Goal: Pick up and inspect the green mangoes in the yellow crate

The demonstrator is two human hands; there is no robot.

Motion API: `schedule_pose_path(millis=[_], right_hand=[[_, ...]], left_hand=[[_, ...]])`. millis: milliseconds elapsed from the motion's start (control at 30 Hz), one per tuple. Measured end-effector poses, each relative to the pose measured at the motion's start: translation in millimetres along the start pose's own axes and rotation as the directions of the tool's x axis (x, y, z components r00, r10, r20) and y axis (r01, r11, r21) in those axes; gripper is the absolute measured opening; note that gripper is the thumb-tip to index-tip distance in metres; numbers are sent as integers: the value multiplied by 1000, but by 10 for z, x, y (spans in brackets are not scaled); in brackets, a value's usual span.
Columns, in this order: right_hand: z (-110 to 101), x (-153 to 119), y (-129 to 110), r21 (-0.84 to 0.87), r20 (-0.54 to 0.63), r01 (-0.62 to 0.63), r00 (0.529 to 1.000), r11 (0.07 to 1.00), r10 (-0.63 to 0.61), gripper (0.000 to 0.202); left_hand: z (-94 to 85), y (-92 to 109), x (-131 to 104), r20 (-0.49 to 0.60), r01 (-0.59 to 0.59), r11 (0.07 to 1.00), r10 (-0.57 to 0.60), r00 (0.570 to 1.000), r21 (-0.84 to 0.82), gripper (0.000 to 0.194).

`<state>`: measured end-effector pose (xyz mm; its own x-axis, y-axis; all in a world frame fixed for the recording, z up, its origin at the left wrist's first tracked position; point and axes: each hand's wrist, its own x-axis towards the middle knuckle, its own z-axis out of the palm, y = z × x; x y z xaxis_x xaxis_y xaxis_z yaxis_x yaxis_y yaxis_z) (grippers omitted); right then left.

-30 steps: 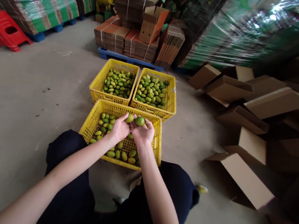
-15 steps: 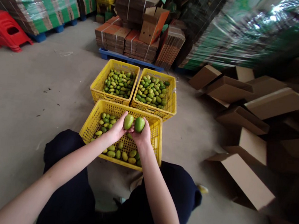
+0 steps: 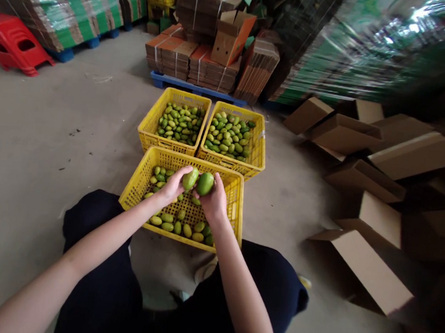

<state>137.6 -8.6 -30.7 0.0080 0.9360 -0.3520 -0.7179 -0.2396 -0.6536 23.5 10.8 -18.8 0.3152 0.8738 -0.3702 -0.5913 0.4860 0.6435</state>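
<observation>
Above the near yellow crate (image 3: 235,205), my left hand (image 3: 175,184) is closed on a yellowish-green mango (image 3: 190,178). My right hand (image 3: 214,200) grips a darker green mango (image 3: 205,184) close beside it. The two fruits are held side by side at nearly the same height. Below them, several loose green mangoes (image 3: 166,226) lie along the crate's near side and its left part, and some of its slotted floor shows. My forearms cover part of the crate.
Two yellow crates (image 3: 151,127) with many green mangoes (image 3: 226,135) stand behind the near one. Flattened cartons (image 3: 212,72) are stacked on a blue pallet (image 3: 199,88) beyond. Open cardboard boxes (image 3: 371,267) lie on the right, a red stool (image 3: 15,44) far left.
Both mangoes have shifted slightly, and the left one is now tilted more to the right. The hands stay over the near crate. The whole view has moved a little.
</observation>
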Motion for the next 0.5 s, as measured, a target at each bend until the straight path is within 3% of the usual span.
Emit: schedule_pose_path(millis=[200,500], right_hand=[[-5,-46,-66,-40,29,21,999,999,-20,30],[-76,-90,-53,-36,40,-57,998,998,58,31]], left_hand=[[-32,38,-19,211,4,1000,-4,977,-1,23],[-187,-42,35,244,1,984,-45,969,176,32]])
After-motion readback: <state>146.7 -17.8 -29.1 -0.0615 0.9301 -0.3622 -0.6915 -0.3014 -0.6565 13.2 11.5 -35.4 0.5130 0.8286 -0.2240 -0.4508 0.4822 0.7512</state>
